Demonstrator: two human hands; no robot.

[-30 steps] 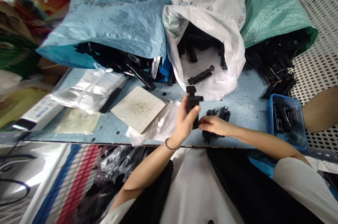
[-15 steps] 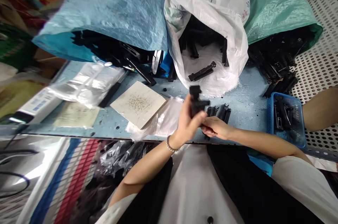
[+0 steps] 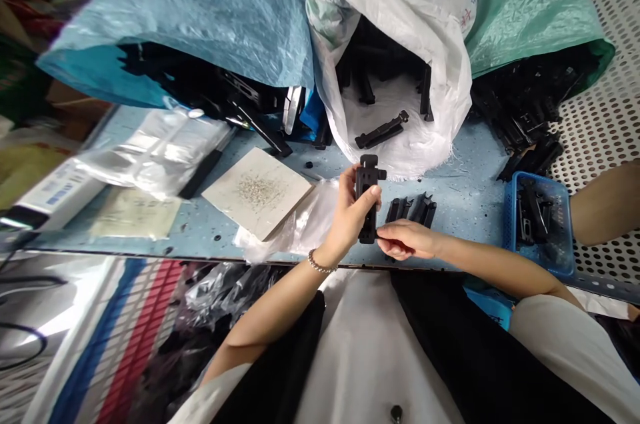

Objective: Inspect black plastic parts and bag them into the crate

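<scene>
My left hand (image 3: 349, 207) grips a long black plastic part (image 3: 368, 201) upright, thumb across its face; a short knob juts from its upper right side. At the lower end of that part, my right hand (image 3: 407, 239) has its fingers closed with the fingertips touching or very near it. Whether something small is pinched there is hidden. Just beyond the right hand, several black channel-shaped pieces (image 3: 423, 209) lie side by side on the blue table (image 3: 463, 211). Another slim black part (image 3: 383, 131) rests on the lip of the open white sack (image 3: 425, 151).
A blue sack (image 3: 210, 17) and a green sack (image 3: 533, 17) spill black parts at the back. On the right stands a blue basket (image 3: 507, 224) beside another person's arm (image 3: 607, 204). A pale square tile (image 3: 257, 164) bearing small grains and plastic bags (image 3: 160, 144) lie left.
The black part has turned in my left hand, so its long face now shows upright. My right hand stays at its lower end. The view has shifted slightly.
</scene>
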